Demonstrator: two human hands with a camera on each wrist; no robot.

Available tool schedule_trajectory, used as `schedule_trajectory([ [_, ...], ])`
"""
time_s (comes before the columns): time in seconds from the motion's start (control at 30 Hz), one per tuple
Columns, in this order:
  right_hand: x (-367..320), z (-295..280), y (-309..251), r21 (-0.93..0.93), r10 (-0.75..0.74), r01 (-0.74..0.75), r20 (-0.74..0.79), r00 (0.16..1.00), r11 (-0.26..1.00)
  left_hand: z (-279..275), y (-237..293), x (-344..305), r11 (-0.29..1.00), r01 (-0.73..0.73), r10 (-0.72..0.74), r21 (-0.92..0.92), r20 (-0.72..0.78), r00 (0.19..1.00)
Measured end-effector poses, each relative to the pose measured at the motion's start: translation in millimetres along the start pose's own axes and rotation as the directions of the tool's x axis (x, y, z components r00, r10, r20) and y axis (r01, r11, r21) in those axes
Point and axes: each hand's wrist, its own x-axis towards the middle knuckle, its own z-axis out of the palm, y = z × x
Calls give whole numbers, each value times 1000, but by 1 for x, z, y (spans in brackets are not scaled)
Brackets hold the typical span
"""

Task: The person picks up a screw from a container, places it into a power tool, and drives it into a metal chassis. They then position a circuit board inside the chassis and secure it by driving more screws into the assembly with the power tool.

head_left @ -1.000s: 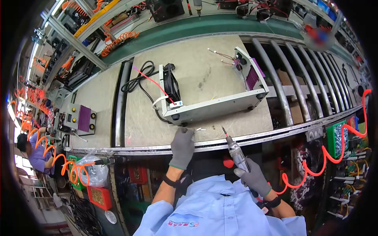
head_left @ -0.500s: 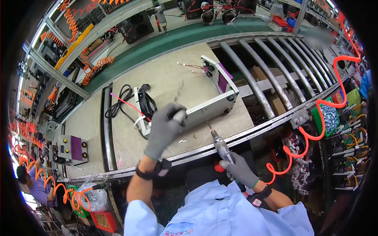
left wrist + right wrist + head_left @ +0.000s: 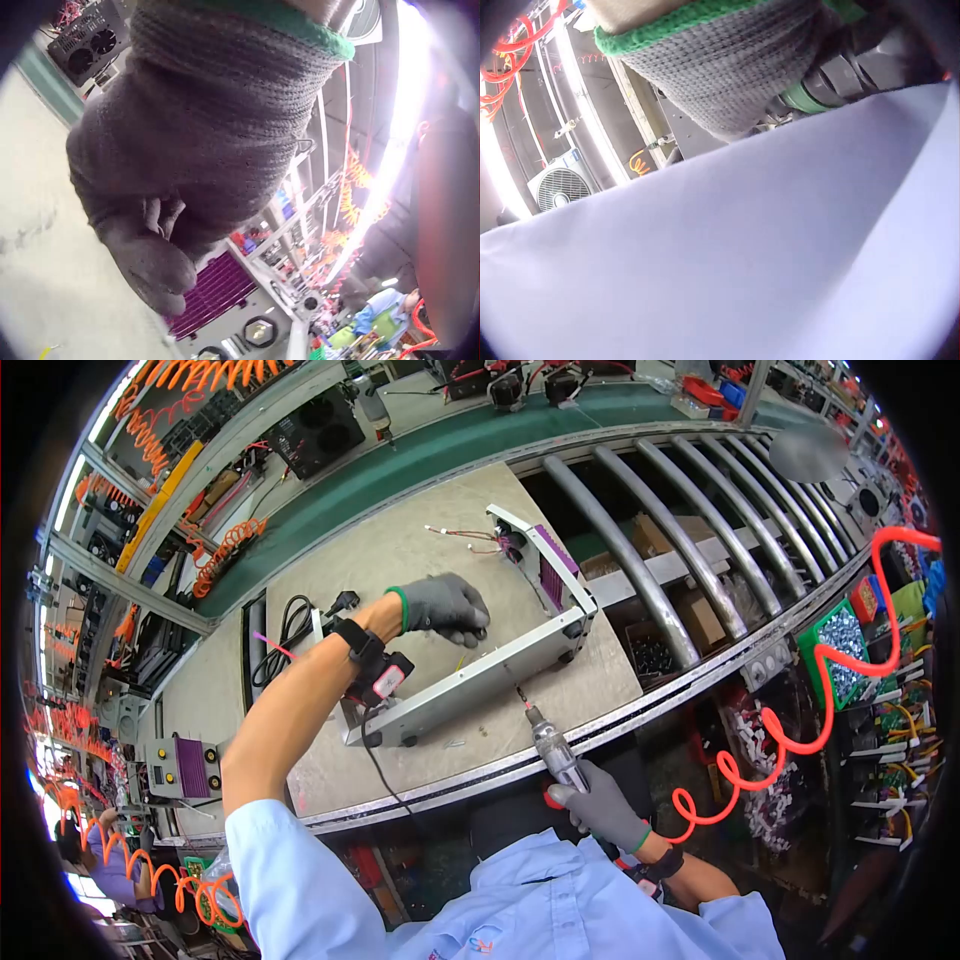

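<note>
An open grey metal chassis [image 3: 480, 680] with a purple end panel [image 3: 555, 575] lies on a beige board [image 3: 400, 550]. My left hand [image 3: 450, 615], in a grey glove, reaches inside the chassis with its fingers curled downward. The left wrist view shows the same curled hand [image 3: 187, 150] above the board, with the purple panel [image 3: 217, 289] beyond it; anything inside the fingers is hidden. My right hand [image 3: 600, 810] grips a powered screwdriver [image 3: 555, 755] near my chest. Its bit points up at the chassis's near wall. In the right wrist view, the glove [image 3: 727, 67] and my shirt fill the frame.
Metal rollers [image 3: 680, 510] run to the right of the board. An orange coiled hose [image 3: 800, 690] trails from the screwdriver. A black cable [image 3: 295, 625] lies left of the chassis. A second unit [image 3: 185, 765] sits at far left. A green bin of screws [image 3: 840, 640] stands at right.
My left hand rose from the board's near edge, where it picked up a small white part, and moved into the chassis. The chassis now lies more slanted in view. The screwdriver stays gripped.
</note>
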Motion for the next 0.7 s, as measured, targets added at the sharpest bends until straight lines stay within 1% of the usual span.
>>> schedule_trajectory([
  [0.03,1,-1,2,3,3,-3,1,1000,1000,5,-4,10,1000,24,-24,4,76,997],
  [0.1,6,-3,2,16,15,-15,4,1000,1000,16,-12,28,993,46,-63,107,158,985],
  [0.17,11,-4,6,27,7,-7,9,1000,1000,28,-25,40,992,48,-73,119,209,975],
  [0.2,13,-4,9,46,6,-7,11,1000,999,33,-36,51,984,-5,-34,176,217,976],
  [0.23,14,-5,8,69,18,-19,26,1000,997,39,-41,53,994,55,-76,99,230,970],
  [0.3,13,-6,4,117,39,-44,46,998,992,49,-64,65,976,-112,67,188,232,970],
  [0.33,18,-4,19,82,-21,19,19,1000,996,51,-67,62,960,-184,146,210,185,972],
  [0.37,18,-5,16,85,-10,8,19,1000,996,53,-65,58,933,-275,244,233,152,958],
  [0.43,15,-9,11,54,46,-47,13,999,997,51,-50,48,934,-232,177,272,211,961],
  [0.47,19,-5,27,-13,7,-7,-14,1000,1000,55,-46,42,925,-272,237,265,157,959],
  [0.5,24,-1,43,-38,-31,30,-27,999,999,52,-38,39,907,-193,129,374,190,973],
  [0.53,29,3,57,-65,-70,67,-40,997,996,56,-41,37,923,-203,168,326,132,977],
  [0.57,33,3,60,-47,-112,110,-26,993,993,56,-56,45,936,-264,243,233,117,963],
  [0.6,31,-3,52,-15,-104,104,-21,994,994,58,-46,42,976,-83,62,203,107,992],
  [0.67,19,-11,36,77,-85,83,25,996,994,67,-37,41,995,6,-14,104,74,997],
  [0.7,17,-16,35,66,-42,38,52,998,997,70,-27,39,992,9,-19,128,77,997],
])
